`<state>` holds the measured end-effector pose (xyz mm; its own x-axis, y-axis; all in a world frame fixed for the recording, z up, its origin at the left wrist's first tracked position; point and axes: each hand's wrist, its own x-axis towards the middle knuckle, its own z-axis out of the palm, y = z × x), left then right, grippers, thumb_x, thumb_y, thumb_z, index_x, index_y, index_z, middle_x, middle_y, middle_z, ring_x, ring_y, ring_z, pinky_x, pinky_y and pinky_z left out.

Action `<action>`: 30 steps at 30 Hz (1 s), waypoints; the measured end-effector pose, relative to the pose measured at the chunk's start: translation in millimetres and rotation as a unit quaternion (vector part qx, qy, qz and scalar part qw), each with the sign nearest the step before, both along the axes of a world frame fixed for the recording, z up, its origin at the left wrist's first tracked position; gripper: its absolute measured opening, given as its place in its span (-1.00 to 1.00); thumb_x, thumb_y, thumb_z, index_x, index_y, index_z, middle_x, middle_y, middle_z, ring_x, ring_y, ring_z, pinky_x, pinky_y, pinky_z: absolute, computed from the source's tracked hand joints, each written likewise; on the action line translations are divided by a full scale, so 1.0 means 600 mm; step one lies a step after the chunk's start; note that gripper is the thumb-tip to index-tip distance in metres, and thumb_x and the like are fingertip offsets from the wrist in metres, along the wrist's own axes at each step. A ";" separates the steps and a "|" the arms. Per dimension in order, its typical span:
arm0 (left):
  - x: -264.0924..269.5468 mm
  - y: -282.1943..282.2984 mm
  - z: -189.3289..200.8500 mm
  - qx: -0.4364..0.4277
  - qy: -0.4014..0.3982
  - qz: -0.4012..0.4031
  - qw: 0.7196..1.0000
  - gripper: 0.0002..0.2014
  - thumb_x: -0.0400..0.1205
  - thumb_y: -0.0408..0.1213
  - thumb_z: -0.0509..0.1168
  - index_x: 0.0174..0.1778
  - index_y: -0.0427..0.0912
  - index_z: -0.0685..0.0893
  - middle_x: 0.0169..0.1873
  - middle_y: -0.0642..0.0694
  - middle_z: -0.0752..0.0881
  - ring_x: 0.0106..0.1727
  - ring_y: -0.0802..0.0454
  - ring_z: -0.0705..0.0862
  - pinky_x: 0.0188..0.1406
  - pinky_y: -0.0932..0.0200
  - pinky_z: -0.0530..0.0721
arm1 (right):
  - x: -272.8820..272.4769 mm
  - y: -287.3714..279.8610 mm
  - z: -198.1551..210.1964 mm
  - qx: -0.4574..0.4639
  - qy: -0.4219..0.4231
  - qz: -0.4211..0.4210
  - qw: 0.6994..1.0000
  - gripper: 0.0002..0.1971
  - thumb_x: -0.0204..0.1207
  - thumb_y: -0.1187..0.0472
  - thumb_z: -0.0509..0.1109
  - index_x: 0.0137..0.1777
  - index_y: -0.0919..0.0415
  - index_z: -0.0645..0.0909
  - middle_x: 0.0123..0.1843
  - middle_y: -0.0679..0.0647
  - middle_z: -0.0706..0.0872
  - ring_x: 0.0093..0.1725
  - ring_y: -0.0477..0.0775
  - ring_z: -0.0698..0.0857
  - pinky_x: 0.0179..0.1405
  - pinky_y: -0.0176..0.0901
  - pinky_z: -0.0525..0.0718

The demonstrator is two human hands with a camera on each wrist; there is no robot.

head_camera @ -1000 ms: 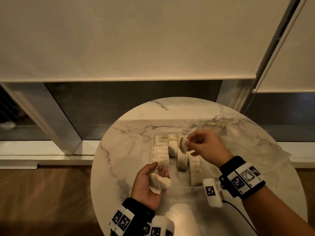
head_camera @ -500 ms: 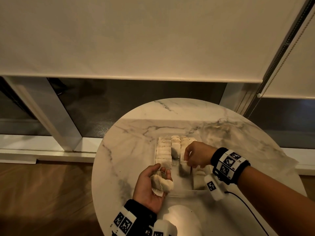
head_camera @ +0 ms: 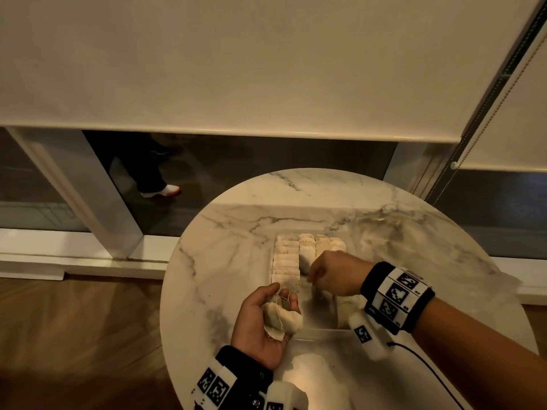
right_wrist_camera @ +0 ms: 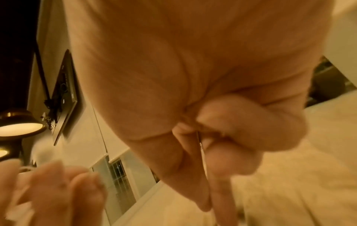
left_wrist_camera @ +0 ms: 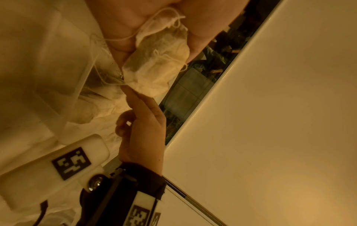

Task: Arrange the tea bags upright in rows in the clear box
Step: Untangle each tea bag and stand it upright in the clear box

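- Tea bags (head_camera: 291,258) upright in rows inside the clear box (head_camera: 318,332), packed from its far end; near part of the middle row not filled.
- Clear box at the middle of the round marble table (head_camera: 225,261), near wall just beside the left hand.
- A few loose tea bags (head_camera: 282,319) cupped in the left hand (head_camera: 260,324), palm up, just left of the box's near corner; fingers curled round them, strings trailing across the palm in the left wrist view (left_wrist_camera: 158,61).
- Right hand (head_camera: 333,273) knuckles-up over the box's middle row, fingertips down among the bags; thumb and forefinger pressed together in the right wrist view (right_wrist_camera: 222,137); whether a bag sits between them cannot be told, blurred.
- Marker-printed bands on both wrists, a white camera block (head_camera: 367,335) under the right wrist at the box's near right corner.
- Beyond the table from the box: lowered roller blind (head_camera: 236,69), dark glass beneath with a white-shod foot (head_camera: 161,190) showing, wooden floor (head_camera: 74,335) to the left.
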<state>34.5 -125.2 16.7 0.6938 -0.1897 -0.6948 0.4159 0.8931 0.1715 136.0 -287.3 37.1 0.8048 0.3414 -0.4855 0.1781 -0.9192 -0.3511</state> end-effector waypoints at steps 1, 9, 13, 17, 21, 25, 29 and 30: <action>0.000 -0.001 0.000 0.001 0.000 0.000 1.000 -0.93 0.58 -0.39 0.37 -0.09 -0.33 0.67 -0.33 -0.18 0.71 -0.42 -0.07 0.75 -0.35 0.15 0.80 | -0.006 0.005 -0.003 -0.012 0.032 0.013 0.999 -0.63 0.58 0.25 0.29 0.29 -0.05 0.75 0.25 -0.08 0.76 0.12 -0.04 0.70 -0.01 -0.27 0.69; -0.001 0.000 -0.001 0.005 -0.002 0.005 1.000 -0.89 0.55 -0.40 0.39 -0.04 -0.32 0.67 -0.31 -0.20 0.72 -0.41 -0.07 0.76 -0.33 0.13 0.81 | -0.013 0.020 -0.012 -0.082 0.076 0.045 0.993 -0.68 0.58 0.26 0.21 0.18 0.15 0.76 0.10 0.13 0.80 -0.21 0.00 0.70 -0.38 -0.25 0.66; 0.000 0.001 -0.001 0.007 -0.006 0.000 1.000 -0.85 0.56 -0.40 0.38 0.02 -0.34 0.67 -0.24 -0.22 0.71 -0.38 -0.08 0.75 -0.32 0.14 0.81 | -0.016 0.013 -0.008 -0.050 0.068 0.025 0.996 -0.63 0.61 0.25 0.22 0.31 0.03 0.74 0.16 0.01 0.78 -0.18 -0.06 0.71 -0.42 -0.33 0.62; -0.003 -0.003 0.001 0.009 -0.005 0.002 1.000 -0.88 0.57 -0.40 0.38 -0.02 -0.33 0.67 -0.30 -0.20 0.71 -0.35 -0.06 0.74 -0.32 0.14 0.80 | -0.020 0.009 -0.008 -0.043 0.091 0.034 0.994 -0.54 0.64 0.23 0.22 0.51 -0.05 0.60 0.34 -0.06 0.70 -0.11 -0.06 0.73 -0.38 -0.36 0.64; -0.005 -0.006 0.009 0.024 -0.009 -0.005 1.000 -0.90 0.59 -0.40 0.36 -0.04 -0.36 0.69 -0.33 -0.22 0.75 -0.40 -0.07 0.77 -0.30 0.13 0.79 | -0.022 0.009 -0.012 -0.064 0.102 0.047 0.992 -0.53 0.65 0.25 0.18 0.53 0.02 0.60 0.34 0.00 0.71 -0.07 0.08 0.79 -0.35 -0.29 0.68; -0.006 -0.006 0.006 0.021 -0.012 0.000 1.000 -0.84 0.57 -0.40 0.38 0.04 -0.35 0.68 -0.29 -0.22 0.74 -0.41 -0.09 0.78 -0.33 0.13 0.80 | -0.020 0.005 -0.008 -0.030 0.087 0.033 0.995 -0.55 0.63 0.23 0.21 0.47 -0.02 0.65 0.28 -0.01 0.76 -0.19 -0.01 0.74 -0.40 -0.31 0.66; -0.007 -0.007 0.018 0.003 -0.044 -0.003 0.999 -0.85 0.50 -0.39 0.38 -0.04 -0.34 0.68 -0.22 -0.25 0.72 -0.35 -0.14 0.77 -0.36 0.09 0.80 | -0.016 -0.021 0.011 0.148 0.014 -0.061 0.987 -0.69 0.60 0.26 0.34 0.29 0.05 0.75 0.17 0.01 0.82 -0.16 -0.04 0.77 -0.36 -0.23 0.76; -0.009 -0.008 0.023 -0.006 -0.061 -0.004 0.998 -0.85 0.47 -0.36 0.38 -0.10 -0.33 0.69 -0.20 -0.28 0.73 -0.30 -0.18 0.77 -0.35 0.05 0.81 | -0.019 -0.028 0.023 0.216 -0.007 -0.111 0.970 -0.73 0.60 0.29 0.39 0.24 0.10 0.76 0.11 0.05 0.83 -0.18 -0.02 0.77 -0.36 -0.21 0.77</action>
